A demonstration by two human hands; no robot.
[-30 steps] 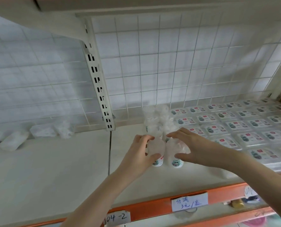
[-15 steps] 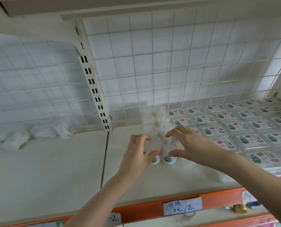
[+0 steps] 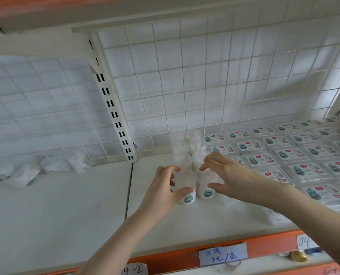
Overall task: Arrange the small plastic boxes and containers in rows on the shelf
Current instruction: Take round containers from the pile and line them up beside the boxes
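Still cupping the front pair, as a second ago — left hand (image 3: pixel 163 192) curled round the left tub (image 3: pixel 187 193), right hand (image 3: pixel 229 176) round the right tub (image 3: pixel 206 187), both standing mid-shelf (image 3: pixel 66 215) heading two files. Barely shifted — likely final squaring. Contents white, unclear. Flat boxes (image 3: pixel 284 155) rowed at right.

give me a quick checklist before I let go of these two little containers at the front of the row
1. Left hand has a grip on the left container: ok.
2. Right hand has a grip on the right container: ok.
3. Both containers upright on the shelf: ok.
4. Front pair in line with the two columns of containers behind: ok, roughly.
5. Right container clear of the flat boxes: cannot tell, the hand hides the gap.
6. Labels facing forward: ok.
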